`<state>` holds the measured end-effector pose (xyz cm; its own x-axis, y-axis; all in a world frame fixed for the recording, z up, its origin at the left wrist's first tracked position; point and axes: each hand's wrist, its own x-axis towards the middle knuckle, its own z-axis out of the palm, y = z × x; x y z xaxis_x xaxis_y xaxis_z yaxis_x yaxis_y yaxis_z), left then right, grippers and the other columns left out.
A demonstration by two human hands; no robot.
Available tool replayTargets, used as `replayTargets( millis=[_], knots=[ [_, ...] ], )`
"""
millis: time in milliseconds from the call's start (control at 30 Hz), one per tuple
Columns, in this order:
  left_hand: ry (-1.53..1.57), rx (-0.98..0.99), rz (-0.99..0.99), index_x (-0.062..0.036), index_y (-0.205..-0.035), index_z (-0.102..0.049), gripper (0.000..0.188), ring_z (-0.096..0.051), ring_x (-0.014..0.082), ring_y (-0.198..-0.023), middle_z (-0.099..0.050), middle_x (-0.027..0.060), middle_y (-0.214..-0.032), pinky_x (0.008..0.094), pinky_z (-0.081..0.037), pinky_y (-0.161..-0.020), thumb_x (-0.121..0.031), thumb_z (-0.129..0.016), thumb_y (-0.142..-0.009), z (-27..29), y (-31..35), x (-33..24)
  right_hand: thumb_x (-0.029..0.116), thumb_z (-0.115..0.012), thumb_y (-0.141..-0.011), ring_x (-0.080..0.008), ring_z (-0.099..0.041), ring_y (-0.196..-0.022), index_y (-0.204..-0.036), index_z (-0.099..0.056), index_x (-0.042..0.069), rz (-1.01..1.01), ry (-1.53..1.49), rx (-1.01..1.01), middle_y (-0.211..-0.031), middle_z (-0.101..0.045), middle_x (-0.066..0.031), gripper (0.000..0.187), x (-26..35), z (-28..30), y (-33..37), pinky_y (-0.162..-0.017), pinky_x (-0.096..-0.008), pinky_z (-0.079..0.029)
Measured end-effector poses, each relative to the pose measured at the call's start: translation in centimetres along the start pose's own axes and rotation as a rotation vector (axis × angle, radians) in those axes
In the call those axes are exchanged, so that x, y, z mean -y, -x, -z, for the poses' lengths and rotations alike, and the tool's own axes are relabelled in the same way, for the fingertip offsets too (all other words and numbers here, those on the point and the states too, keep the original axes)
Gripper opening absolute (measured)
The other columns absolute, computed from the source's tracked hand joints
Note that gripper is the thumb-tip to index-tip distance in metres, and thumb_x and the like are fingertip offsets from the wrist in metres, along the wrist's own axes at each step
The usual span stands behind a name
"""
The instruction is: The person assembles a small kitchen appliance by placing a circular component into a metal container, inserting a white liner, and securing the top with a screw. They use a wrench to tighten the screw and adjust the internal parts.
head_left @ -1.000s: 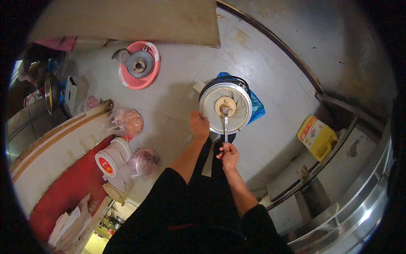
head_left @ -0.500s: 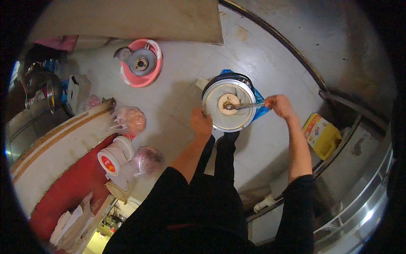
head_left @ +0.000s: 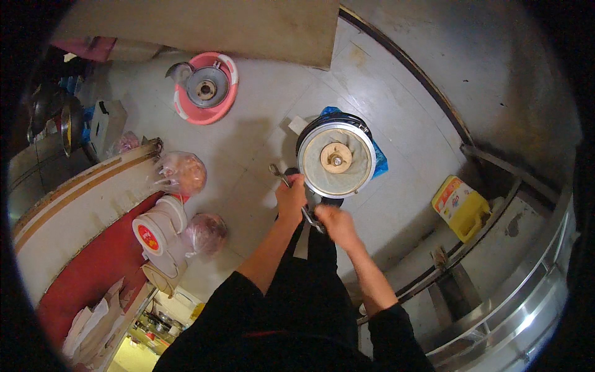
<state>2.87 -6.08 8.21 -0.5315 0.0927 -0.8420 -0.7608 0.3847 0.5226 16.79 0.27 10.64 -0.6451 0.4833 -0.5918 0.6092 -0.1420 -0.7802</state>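
A round drum-like machine part [head_left: 365, 162] with a silver metal rim and a greyish-beige face stands in front of me; a bolt with a nut [head_left: 336, 160] sits in its tan centre disc. My left hand [head_left: 291, 198] is closed round the middle of a metal wrench [head_left: 307, 216], left of the drum's near edge. One end of the wrench sticks out above that hand, the other slants down toward my right hand [head_left: 336, 223]. The right hand's fingers are curled at the wrench's lower head, just below the rim; its fingertips are partly blurred. Neither hand grips the drum.
Blue plastic [head_left: 380, 162] lies under the drum on the tiled floor. A pink basin [head_left: 230, 102] holding a grey metal disc is at the far left. Bagged bundles and white buckets [head_left: 149, 235] line the left; a yellow jug [head_left: 468, 217] stands by the metal frame at right.
The wrench has come off the centre nut and is now at the drum's near left side. My right hand moved left and nearer; my left hand left the rim and took the wrench.
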Motion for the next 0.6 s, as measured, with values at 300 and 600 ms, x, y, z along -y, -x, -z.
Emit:
replayTargets(
  millis=[300,600],
  knots=[
    [-0.683,-0.302,-0.601,0.0003,-0.087,-0.056,0.031,-0.06,0.03,-0.069,-0.061,0.0142,-0.078,0.0395,-0.048,-0.067,-0.01,-0.078,-0.068,-2.2,-6.2,1.7,0.02,-0.065,-0.082,-0.0401,-0.062,-0.074,-0.085,-0.059,0.001,-0.159,0.447,-0.578,-0.082,-0.064,-0.0193,0.019,-0.6,-0.2,-11.3,-0.065,-0.0483,-0.049],
    [-0.711,-0.222,-0.466,-0.0015,-0.082,-0.052,0.034,-0.062,0.0334,-0.07,-0.061,0.0139,-0.073,0.0411,-0.048,-0.066,-0.006,-0.08,-0.062,-2.4,-6.8,0.2,0.017,-0.068,-0.076,-0.0371,-0.062,-0.081,-0.099,-0.061,0.007,-0.053,0.54,-0.593,-0.1,-0.059,-0.0162,0.025,0.1,0.4,-10.6,-0.07,-0.0454,-0.051]
  ],
)
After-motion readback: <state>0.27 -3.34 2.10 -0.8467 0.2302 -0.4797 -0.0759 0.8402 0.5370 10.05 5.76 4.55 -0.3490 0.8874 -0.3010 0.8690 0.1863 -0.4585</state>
